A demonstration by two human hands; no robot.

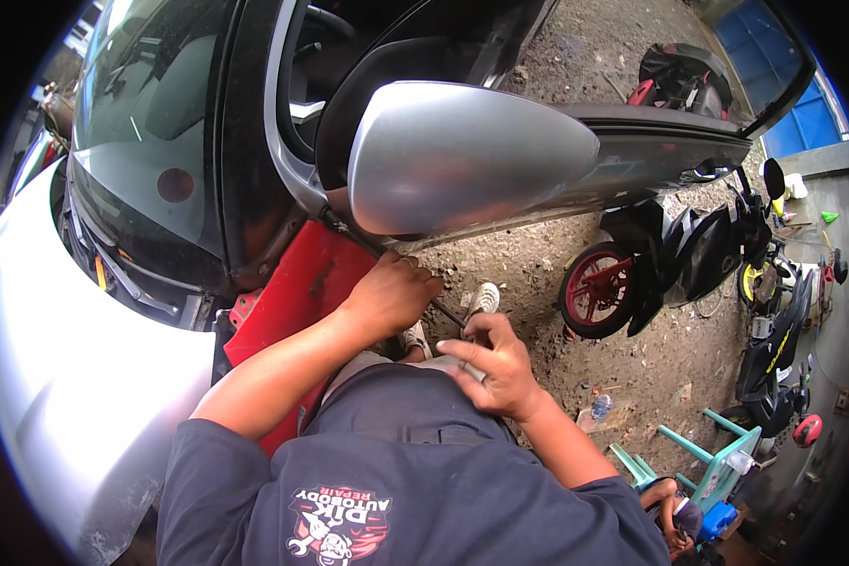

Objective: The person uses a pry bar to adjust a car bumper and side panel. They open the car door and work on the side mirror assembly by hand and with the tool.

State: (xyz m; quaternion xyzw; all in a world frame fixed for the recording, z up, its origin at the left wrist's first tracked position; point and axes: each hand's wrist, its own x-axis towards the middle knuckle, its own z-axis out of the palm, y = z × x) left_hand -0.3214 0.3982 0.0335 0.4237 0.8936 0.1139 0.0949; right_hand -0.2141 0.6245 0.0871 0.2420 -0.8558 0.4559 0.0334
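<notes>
A thin dark metal rod (445, 312) slants down from the door hinge area beneath the silver side mirror (462, 156). My left hand (396, 294) is closed around it, beside a red fender panel (302, 278). At the rod's lower end, in front of my waist, my right hand (500, 366) has its fingers curled. A small light-grey piece (474, 371) shows under those fingers, but its kind is unclear. The rod's upper tip is lost in shadow by the hinge. The dark car door (660, 151) stands swung out above my hands.
On my left are the car's silver hood (85, 368) and windshield (151, 141). A black motorcycle with a red front wheel (597, 290) stands at right on the dirt ground (528, 377). Farther lower right are a pale green stool (729, 467) and another person (674, 514).
</notes>
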